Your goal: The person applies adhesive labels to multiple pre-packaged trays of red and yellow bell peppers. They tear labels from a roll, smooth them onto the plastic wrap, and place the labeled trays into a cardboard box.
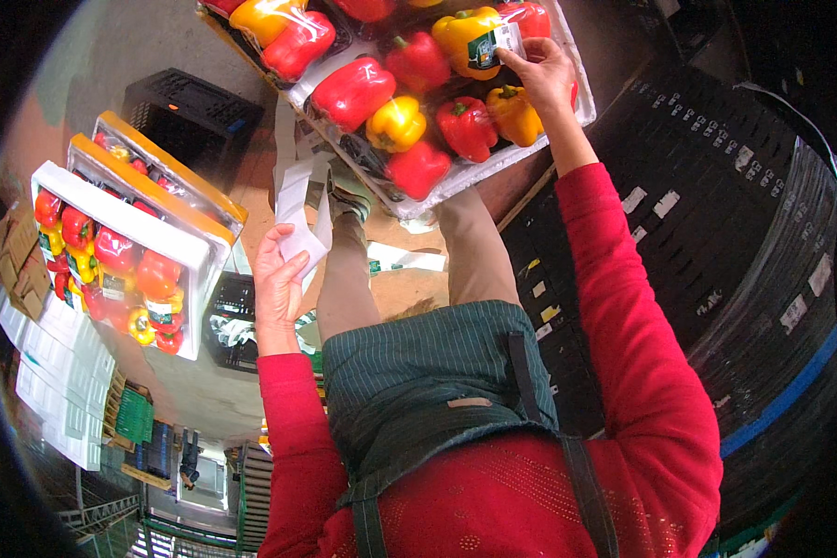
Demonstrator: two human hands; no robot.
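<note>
A white box (567,107) of wrapped red and yellow peppers stands in front of me at the top of the view. My right hand (544,74) is at its right side, thumb and fingers closed on the white end of a green and white label (493,45). That label lies against a wrapped yellow pepper (460,33). Lower left of the box, my left hand (281,279) grips a folded white paper strip (298,200), whose tail runs up beside the box. A wrapped red pepper (418,170) lies at the box's near corner.
On the left, a tilted white tray (188,316) of peppers leans by orange-edged boxes (158,177). Behind them is a black crate (191,107). Stacked black crates (679,205) in clear film fill the right. Label scraps (405,258) lie on the floor by my feet.
</note>
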